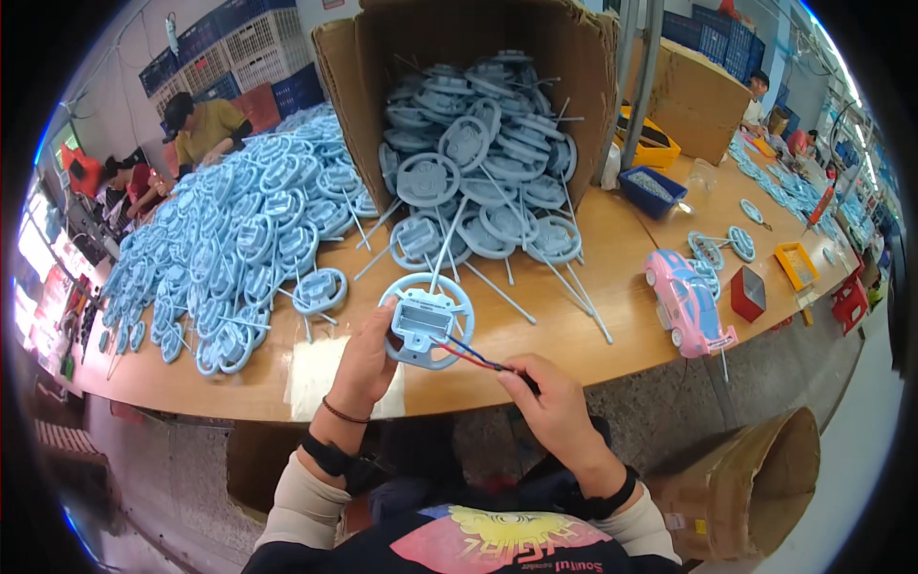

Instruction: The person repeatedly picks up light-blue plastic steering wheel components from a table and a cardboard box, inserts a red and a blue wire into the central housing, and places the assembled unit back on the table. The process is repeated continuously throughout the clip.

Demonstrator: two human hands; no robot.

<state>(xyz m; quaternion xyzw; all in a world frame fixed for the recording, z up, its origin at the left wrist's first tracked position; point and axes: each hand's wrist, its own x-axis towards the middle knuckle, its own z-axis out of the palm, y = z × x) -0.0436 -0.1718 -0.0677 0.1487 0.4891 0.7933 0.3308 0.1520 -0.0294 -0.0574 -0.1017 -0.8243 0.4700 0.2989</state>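
Note:
My left hand point(368, 349) is closed around the left rim of a light blue toy steering wheel point(456, 304). Its rectangular recess faces up, and a pale rod point(447, 244) extends from its far side toward the box. Close by on the right, my right hand point(550, 397) pinches a dark piece. From it, thin red and blue wires point(469, 353) run to the wheel's lower part. Whether they are fastened to the wheel I cannot tell.
A large heap of blue wheels point(258, 210) covers the table's left. A cardboard box point(349, 115) spills more of them ahead. To the right are a pink toy car point(684, 301), a red box point(748, 294), a yellow tray point(797, 265) and a blue bin point(652, 191). Other people sit farther off.

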